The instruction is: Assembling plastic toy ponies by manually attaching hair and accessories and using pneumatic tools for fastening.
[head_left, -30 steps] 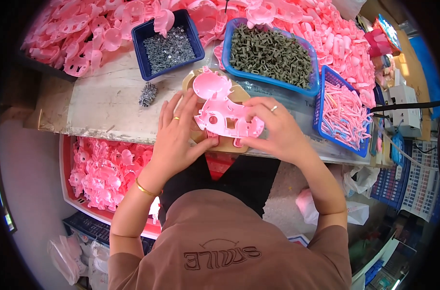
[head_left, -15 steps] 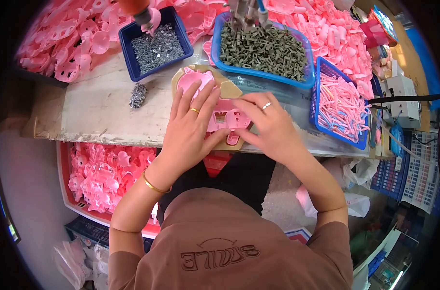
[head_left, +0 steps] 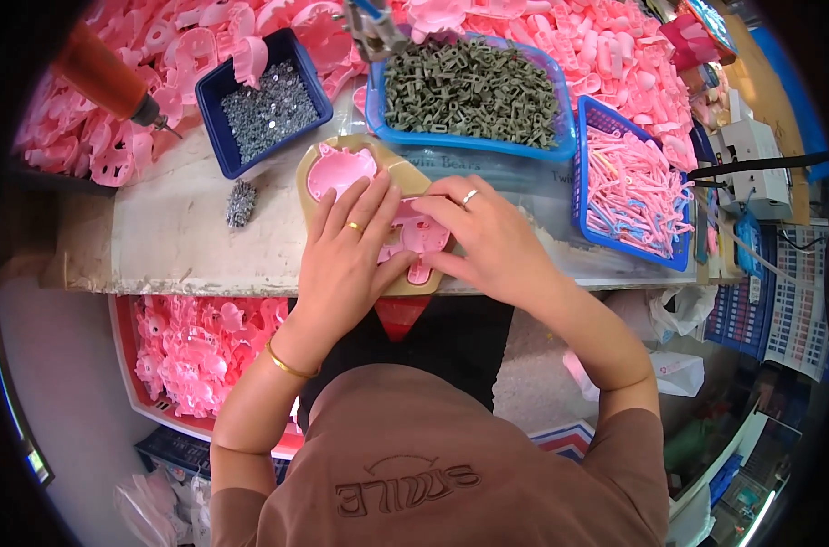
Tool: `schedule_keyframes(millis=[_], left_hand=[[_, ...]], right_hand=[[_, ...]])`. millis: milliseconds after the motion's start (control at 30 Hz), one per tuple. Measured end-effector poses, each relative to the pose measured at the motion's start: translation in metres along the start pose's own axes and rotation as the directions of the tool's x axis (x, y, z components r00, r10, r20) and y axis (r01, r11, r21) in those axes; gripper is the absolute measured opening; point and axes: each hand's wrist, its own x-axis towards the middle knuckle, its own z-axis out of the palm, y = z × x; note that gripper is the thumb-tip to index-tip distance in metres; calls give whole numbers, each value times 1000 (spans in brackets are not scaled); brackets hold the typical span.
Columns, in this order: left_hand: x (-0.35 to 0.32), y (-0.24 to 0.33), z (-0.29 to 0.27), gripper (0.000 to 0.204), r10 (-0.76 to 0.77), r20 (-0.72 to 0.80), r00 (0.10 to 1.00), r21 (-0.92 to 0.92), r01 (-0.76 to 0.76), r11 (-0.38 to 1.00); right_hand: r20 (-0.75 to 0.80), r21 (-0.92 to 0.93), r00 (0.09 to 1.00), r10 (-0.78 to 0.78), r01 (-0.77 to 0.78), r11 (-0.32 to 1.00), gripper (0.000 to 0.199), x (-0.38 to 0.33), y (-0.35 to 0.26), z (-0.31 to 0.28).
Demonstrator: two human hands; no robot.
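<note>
The pink shell (head_left: 423,235) lies open side up in a tan holder (head_left: 405,178) near the front edge of the surface (head_left: 195,260), under and between the two hands. The left hand (head_left: 346,260) lies across its middle, palm down, fingers straight and slightly spread, thumb angled in toward the lower edge. The eared bowl at the shell's upper left shows beyond those fingertips. The right hand (head_left: 492,242) curls in from the right, index finger and thumb set apart on either side of the shell's right end; whether they pinch it or merely press, I cannot tell.

Behind stand a navy bin (head_left: 218,150) of screws (head_left: 273,105) and a blue tray (head_left: 524,149) of green clips (head_left: 473,91). A clump of screws (head_left: 241,202) sits left of the holder; a blue basket (head_left: 633,253) of mostly pink sticks (head_left: 628,187) stands at right. Pink parts (head_left: 109,159) heap along the back. An orange screwdriver (head_left: 104,77) hangs at upper left, a metal tool (head_left: 373,32) above the tray.

Below the surface, a red crate (head_left: 182,417) holds more pink pieces (head_left: 200,360). A pale wall (head_left: 50,356) rises at left; a white bag (head_left: 679,374) lies at right.
</note>
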Motion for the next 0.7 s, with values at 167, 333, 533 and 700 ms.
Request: schedule_keyframes(millis=[167,333,533,700], left_hand=[[-2,1,-2,70,-16,13,1000,19,15,1000],[-1,1,-2,75,-18,21,1000,2,18,1000],[3,2,-8,69,12,20,1000,9,-12,1000],[23,7,-14,55,-91,-137,986,-318,43,947]], right_hand=[[-128,86,983,128,-118,989,21,38,58,-19],[-173,-153,982,75,-102,983,16,80,92,-1],[-35,195,946,322,-309,931,16,88,94,-22],[246,749,901,358,-411,520,14,55,68,-35]])
